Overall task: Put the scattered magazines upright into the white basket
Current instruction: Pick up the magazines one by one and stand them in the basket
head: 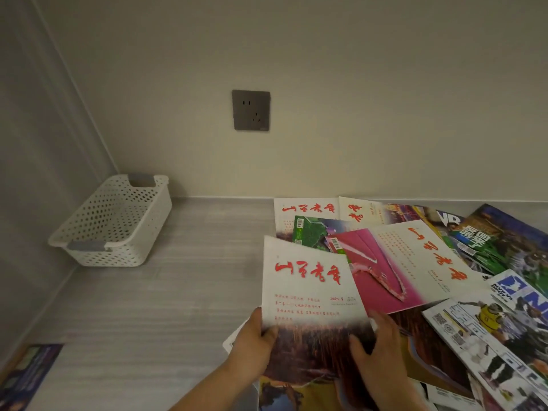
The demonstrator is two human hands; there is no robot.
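The magazine (308, 280) being handled has a white cover with a red brush-script title, small red lines of text beneath it and a dark reddish-brown picture across its lower part. It is tilted up off the heap at the near right of the grey wood-grain floor (148, 292), and both hands are clamped on it. The left hand (255, 336) grips the lower left edge with the thumb on the cover. The right hand (376, 348) holds the lower right side, thumb on the picture and fingers at the edge. The one white basket (148, 226), perforated and fitted with two grey handle inserts (87, 246), sits well apart to the left, in the corner where the walls meet. Four covers carry that red title: the held one, two at the back (305, 210) by the wall, and one spread open (415, 253) (its other half is pink). One green cover (314, 229) lies tucked between them. Sports glossies (501, 244) overlap on the right, too layered to count exactly. One purple magazine (29, 372) lies alone at the near left. One grey socket (251, 110) is on the wall.
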